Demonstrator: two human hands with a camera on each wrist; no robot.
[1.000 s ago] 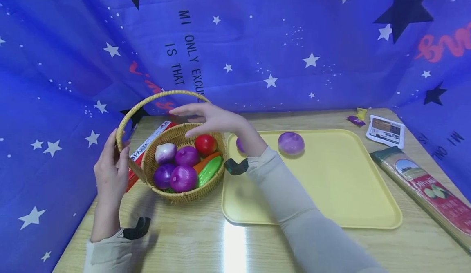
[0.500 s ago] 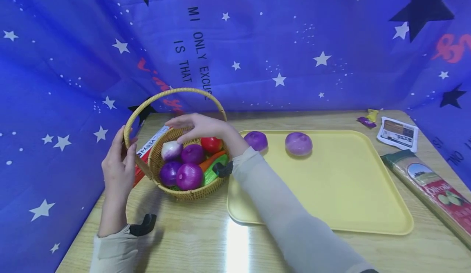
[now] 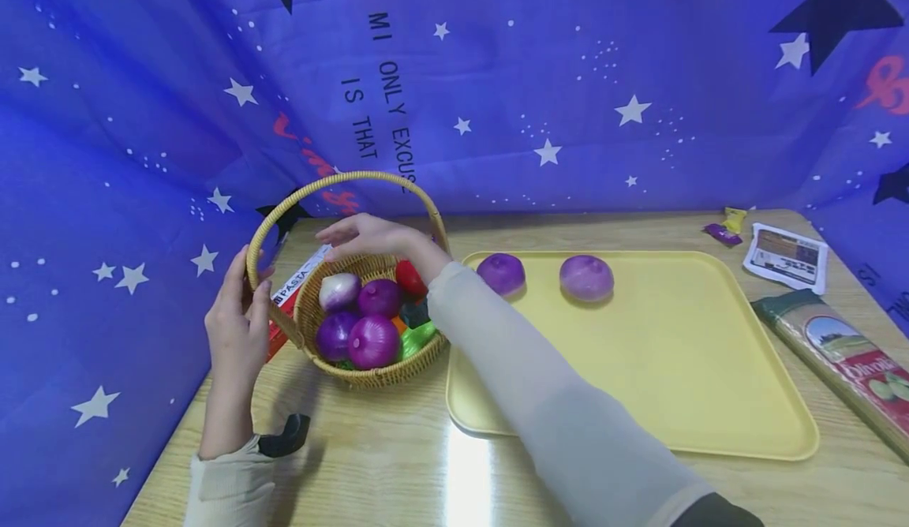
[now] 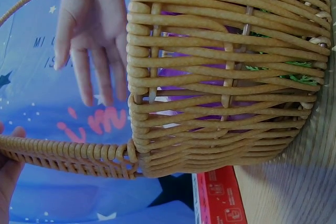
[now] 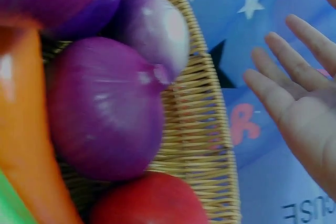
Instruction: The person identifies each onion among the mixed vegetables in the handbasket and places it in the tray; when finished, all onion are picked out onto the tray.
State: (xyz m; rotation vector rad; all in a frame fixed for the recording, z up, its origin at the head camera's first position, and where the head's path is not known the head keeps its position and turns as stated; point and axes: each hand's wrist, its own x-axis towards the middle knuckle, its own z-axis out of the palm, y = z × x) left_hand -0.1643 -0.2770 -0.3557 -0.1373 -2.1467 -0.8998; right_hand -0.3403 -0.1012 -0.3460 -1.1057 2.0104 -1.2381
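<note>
- Left of centre in the head view, the left hand (image 3: 237, 318) grips the wicker basket's handle (image 3: 264, 231); a tug could tip the basket (image 3: 369, 373).
- Over it, the right hand (image 3: 369, 237) hovers with fingers spread, holding nothing; a clumsy dip could knock the pale onion (image 3: 339, 291) out.

Purple onions (image 3: 373, 341), tan basket (image 3: 312, 314)
</note>
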